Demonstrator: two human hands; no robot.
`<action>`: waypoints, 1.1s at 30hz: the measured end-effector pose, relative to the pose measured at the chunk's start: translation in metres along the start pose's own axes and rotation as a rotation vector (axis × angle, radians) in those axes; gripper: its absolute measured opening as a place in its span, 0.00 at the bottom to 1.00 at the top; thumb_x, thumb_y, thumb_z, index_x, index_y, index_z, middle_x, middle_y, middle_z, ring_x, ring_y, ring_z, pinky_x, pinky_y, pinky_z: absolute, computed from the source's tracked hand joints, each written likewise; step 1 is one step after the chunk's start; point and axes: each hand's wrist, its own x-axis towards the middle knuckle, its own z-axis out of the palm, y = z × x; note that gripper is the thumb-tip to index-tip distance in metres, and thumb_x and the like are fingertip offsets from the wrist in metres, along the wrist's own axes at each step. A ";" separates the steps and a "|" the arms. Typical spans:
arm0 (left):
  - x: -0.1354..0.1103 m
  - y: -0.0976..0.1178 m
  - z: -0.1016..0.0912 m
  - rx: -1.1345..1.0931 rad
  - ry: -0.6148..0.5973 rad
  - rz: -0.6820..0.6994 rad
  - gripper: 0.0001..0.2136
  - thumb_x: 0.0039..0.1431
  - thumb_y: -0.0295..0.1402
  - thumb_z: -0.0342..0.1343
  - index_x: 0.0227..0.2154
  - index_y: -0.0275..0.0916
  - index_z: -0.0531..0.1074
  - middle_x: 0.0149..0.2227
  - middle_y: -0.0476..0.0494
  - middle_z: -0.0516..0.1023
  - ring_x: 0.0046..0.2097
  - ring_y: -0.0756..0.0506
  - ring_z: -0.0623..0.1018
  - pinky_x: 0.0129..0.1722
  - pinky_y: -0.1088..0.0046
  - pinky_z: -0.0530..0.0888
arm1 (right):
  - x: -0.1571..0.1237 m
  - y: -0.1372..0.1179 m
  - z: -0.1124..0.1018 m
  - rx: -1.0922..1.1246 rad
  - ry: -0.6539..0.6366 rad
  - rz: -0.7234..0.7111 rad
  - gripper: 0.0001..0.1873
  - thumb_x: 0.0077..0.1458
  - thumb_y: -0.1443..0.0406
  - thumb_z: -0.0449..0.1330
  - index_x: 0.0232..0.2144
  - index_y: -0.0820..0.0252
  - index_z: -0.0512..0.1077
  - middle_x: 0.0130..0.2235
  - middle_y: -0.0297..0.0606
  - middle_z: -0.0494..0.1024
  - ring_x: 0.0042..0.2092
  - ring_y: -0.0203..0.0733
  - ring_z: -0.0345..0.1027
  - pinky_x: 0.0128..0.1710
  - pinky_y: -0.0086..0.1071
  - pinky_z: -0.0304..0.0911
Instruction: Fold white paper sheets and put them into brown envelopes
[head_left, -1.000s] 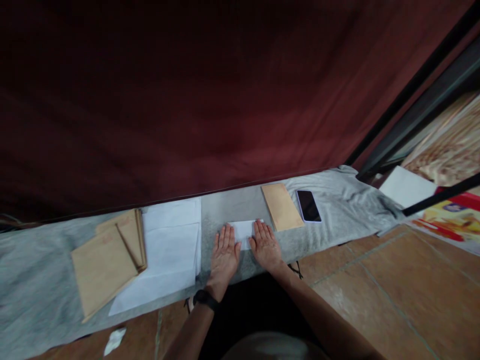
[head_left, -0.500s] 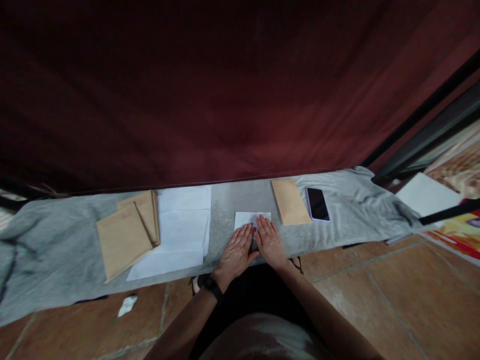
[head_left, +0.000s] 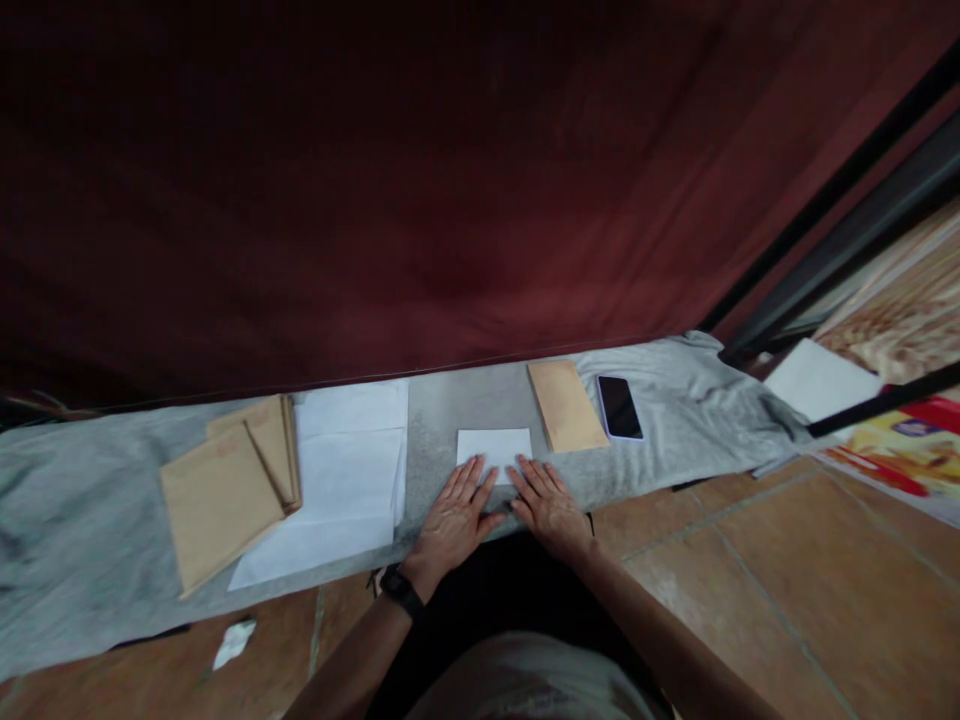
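Note:
A small white folded sheet of paper (head_left: 493, 444) lies flat on the grey cloth in front of me. My left hand (head_left: 456, 513) presses its outstretched fingers on the paper's lower left corner. On the lower right corner rest the fingertips of my right hand (head_left: 550, 505), also flat and slightly spread. Neither hand grips anything. To the right of the paper lies a brown envelope (head_left: 567, 405). Larger white sheets (head_left: 349, 460) are stacked to the left, partly under several brown envelopes (head_left: 221, 498).
The grey cloth (head_left: 82, 520) covers a narrow, long surface. A phone (head_left: 619, 407) lies right of the single envelope. A dark red curtain-like backdrop (head_left: 450, 200) rises behind. A crumpled white scrap (head_left: 234, 642) is on the tiled floor (head_left: 720, 590); black bars (head_left: 847, 215) stand at right.
My hands have moved apart, from close together on the paper's middle to its two lower corners. More of the paper now shows. The whole view has shifted slightly.

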 end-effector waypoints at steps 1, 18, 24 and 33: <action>-0.002 -0.001 0.000 0.003 0.005 -0.005 0.33 0.67 0.50 0.46 0.69 0.39 0.51 0.71 0.33 0.54 0.71 0.38 0.56 0.67 0.54 0.61 | -0.002 0.001 -0.001 -0.003 -0.002 0.007 0.28 0.70 0.58 0.51 0.68 0.58 0.57 0.70 0.46 0.57 0.68 0.49 0.55 0.68 0.48 0.49; -0.028 -0.019 0.000 0.017 0.060 -0.071 0.34 0.68 0.46 0.46 0.70 0.33 0.46 0.69 0.31 0.59 0.69 0.38 0.61 0.65 0.54 0.66 | 0.014 -0.013 -0.004 0.077 0.021 0.042 0.28 0.70 0.58 0.49 0.68 0.62 0.57 0.70 0.44 0.58 0.69 0.50 0.52 0.68 0.49 0.50; -0.029 -0.020 0.003 0.051 0.070 -0.047 0.35 0.68 0.44 0.47 0.70 0.32 0.45 0.69 0.30 0.59 0.70 0.37 0.60 0.65 0.52 0.67 | 0.039 -0.026 0.019 0.101 0.028 0.019 0.28 0.69 0.57 0.52 0.67 0.60 0.60 0.68 0.43 0.60 0.68 0.47 0.55 0.68 0.46 0.50; -0.025 -0.019 0.003 0.042 0.071 -0.083 0.33 0.68 0.47 0.45 0.70 0.33 0.49 0.68 0.31 0.62 0.69 0.37 0.62 0.66 0.49 0.64 | 0.030 0.001 0.023 0.016 0.091 0.189 0.31 0.70 0.57 0.49 0.68 0.67 0.56 0.67 0.49 0.62 0.68 0.50 0.54 0.68 0.47 0.50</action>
